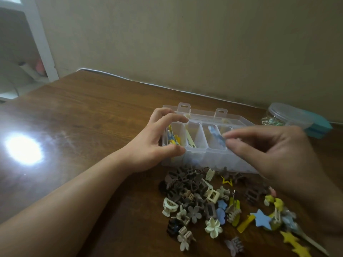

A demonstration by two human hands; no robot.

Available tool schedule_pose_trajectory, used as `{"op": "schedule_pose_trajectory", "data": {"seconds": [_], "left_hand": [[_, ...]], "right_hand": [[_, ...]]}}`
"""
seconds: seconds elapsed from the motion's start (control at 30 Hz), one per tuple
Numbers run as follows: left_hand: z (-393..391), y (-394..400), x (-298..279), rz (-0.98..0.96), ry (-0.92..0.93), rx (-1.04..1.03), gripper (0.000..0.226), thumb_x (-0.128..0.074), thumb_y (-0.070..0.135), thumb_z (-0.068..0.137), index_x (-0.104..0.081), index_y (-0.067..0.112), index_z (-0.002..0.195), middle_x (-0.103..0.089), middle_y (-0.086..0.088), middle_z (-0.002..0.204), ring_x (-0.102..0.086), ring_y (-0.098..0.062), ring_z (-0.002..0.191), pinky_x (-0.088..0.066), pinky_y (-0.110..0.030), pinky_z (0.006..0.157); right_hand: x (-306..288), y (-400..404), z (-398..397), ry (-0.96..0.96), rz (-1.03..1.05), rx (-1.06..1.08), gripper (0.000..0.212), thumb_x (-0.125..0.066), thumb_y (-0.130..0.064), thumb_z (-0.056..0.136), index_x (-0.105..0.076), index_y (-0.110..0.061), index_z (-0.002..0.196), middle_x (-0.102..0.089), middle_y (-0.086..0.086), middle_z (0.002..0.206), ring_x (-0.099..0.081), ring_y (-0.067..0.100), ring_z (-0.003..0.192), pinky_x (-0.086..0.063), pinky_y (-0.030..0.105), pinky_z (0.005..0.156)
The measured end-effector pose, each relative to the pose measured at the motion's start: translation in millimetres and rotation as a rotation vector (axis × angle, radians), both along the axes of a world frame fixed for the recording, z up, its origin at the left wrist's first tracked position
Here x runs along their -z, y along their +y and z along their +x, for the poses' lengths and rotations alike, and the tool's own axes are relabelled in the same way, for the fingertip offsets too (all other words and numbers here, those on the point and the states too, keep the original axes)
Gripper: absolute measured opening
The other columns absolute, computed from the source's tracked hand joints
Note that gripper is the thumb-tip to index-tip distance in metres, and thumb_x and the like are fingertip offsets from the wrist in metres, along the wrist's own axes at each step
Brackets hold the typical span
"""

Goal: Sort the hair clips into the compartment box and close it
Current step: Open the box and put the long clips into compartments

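Observation:
A clear compartment box (196, 152) stands open on the wooden table, its lid (204, 115) folded back towards the wall. My left hand (148, 145) grips the box's left end, thumb on the front wall and fingers over the back rim. The leftmost compartment holds yellow and blue clips (172, 139), and the one beside it holds pale clips (191, 140). My right hand (278, 154), blurred, hovers over the box's right half and pinches a light blue clip (216, 135) above the third compartment. Several loose hair clips (194, 197) lie heaped in front of the box.
The pile spreads right to a blue star clip (261, 218) and yellow star clips (295, 242). A round clear container (289, 115) and a teal box (319, 127) stand at the back right by the wall. A bright glare (24, 149) marks the table's left.

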State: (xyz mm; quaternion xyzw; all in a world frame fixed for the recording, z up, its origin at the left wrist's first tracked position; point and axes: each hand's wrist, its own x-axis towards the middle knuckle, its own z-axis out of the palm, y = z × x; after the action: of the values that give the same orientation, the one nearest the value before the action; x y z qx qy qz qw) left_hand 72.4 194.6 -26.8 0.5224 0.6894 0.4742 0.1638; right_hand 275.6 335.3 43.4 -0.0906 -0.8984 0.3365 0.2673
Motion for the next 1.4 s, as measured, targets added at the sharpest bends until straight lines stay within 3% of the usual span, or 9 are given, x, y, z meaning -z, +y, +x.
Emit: {"op": "schedule_pose_trajectory", "data": {"seconds": [0.13,0.3,0.4,0.47,0.6,0.77,0.97,1.27,1.4], "left_hand": [[-1,0,0,-0.004,0.004,0.002,0.070,-0.057,0.062,0.065,-0.047,0.044,0.132,-0.025,0.023,0.139,-0.027,-0.003,0.135,-0.033,-0.014,0.100],[0,0,0,-0.002,0.004,-0.002,0.070,-0.058,0.062,0.065,-0.047,0.044,0.131,-0.025,0.024,0.139,-0.028,0.000,0.133,-0.032,-0.013,0.101],[-1,0,0,0.000,0.014,-0.002,0.069,-0.057,0.062,0.065,-0.047,0.044,0.132,-0.025,0.021,0.140,-0.027,0.001,0.134,-0.030,-0.012,0.101],[-1,0,1,0.002,0.015,-0.001,0.070,-0.058,0.061,0.066,-0.047,0.043,0.132,-0.026,0.020,0.141,-0.027,0.001,0.135,-0.030,-0.011,0.101],[-1,1,2,0.003,0.011,-0.002,0.067,-0.059,0.060,0.066,-0.047,0.046,0.130,-0.026,0.019,0.141,-0.027,-0.005,0.138,-0.032,-0.020,0.106],[-1,0,1,0.008,0.004,0.002,0.067,-0.059,0.060,0.065,-0.047,0.046,0.130,-0.026,0.020,0.141,-0.027,-0.004,0.137,-0.031,-0.015,0.101],[-1,0,1,0.005,0.001,0.002,0.069,-0.059,0.060,0.065,-0.047,0.045,0.131,-0.025,0.021,0.140,-0.028,-0.003,0.136,-0.030,-0.012,0.100],[-1,0,1,0.003,0.010,0.001,0.069,-0.058,0.061,0.065,-0.046,0.046,0.131,-0.025,0.023,0.140,-0.026,0.003,0.133,-0.029,-0.009,0.098],[-1,0,1,0.004,0.010,0.001,0.067,-0.058,0.061,0.066,-0.046,0.047,0.130,-0.025,0.020,0.141,-0.027,0.002,0.133,-0.030,-0.013,0.102]], "right_hand": [[18,-2,-18,-0.029,0.227,0.040,0.016,-0.066,-0.035,0.083,-0.071,-0.033,0.098,-0.062,-0.016,0.061,-0.059,0.006,0.053,-0.044,0.012,0.043],[15,-10,-3,-0.112,0.343,-0.103,0.016,-0.058,-0.038,0.085,-0.071,-0.030,0.089,-0.057,-0.025,0.063,-0.056,-0.009,0.055,-0.038,0.001,0.047],[27,-11,-5,-0.403,0.590,-0.062,0.033,-0.045,-0.050,0.081,-0.073,-0.034,0.089,-0.067,-0.020,0.066,-0.059,-0.004,0.057,-0.055,0.021,0.052],[32,-11,-8,-0.447,0.648,-0.021,0.032,-0.047,-0.052,0.082,-0.072,-0.037,0.095,-0.071,-0.019,0.072,-0.062,-0.001,0.064,-0.058,0.032,0.057],[24,-18,-14,-0.460,0.563,0.042,0.030,-0.054,-0.058,0.086,-0.068,-0.043,0.109,-0.067,-0.019,0.080,-0.055,0.000,0.075,-0.054,0.029,0.072],[19,-21,-19,-0.640,0.474,0.046,0.029,-0.058,-0.055,0.086,-0.066,-0.043,0.112,-0.046,-0.021,0.063,-0.044,-0.002,0.064,-0.048,0.026,0.065],[20,-27,-16,-0.667,0.522,0.103,0.020,-0.058,-0.049,0.086,-0.070,-0.035,0.092,-0.063,-0.015,0.080,-0.058,0.002,0.079,-0.054,0.028,0.071],[13,-23,-13,-0.851,0.438,0.096,0.015,-0.065,-0.040,0.079,-0.065,-0.027,0.073,-0.058,-0.006,0.061,-0.051,0.004,0.057,-0.040,0.021,0.053],[8,-13,-7,-0.751,0.385,0.153,0.015,-0.064,-0.039,0.079,-0.063,-0.027,0.070,-0.060,-0.007,0.057,-0.051,0.003,0.051,-0.043,0.022,0.050]]}}
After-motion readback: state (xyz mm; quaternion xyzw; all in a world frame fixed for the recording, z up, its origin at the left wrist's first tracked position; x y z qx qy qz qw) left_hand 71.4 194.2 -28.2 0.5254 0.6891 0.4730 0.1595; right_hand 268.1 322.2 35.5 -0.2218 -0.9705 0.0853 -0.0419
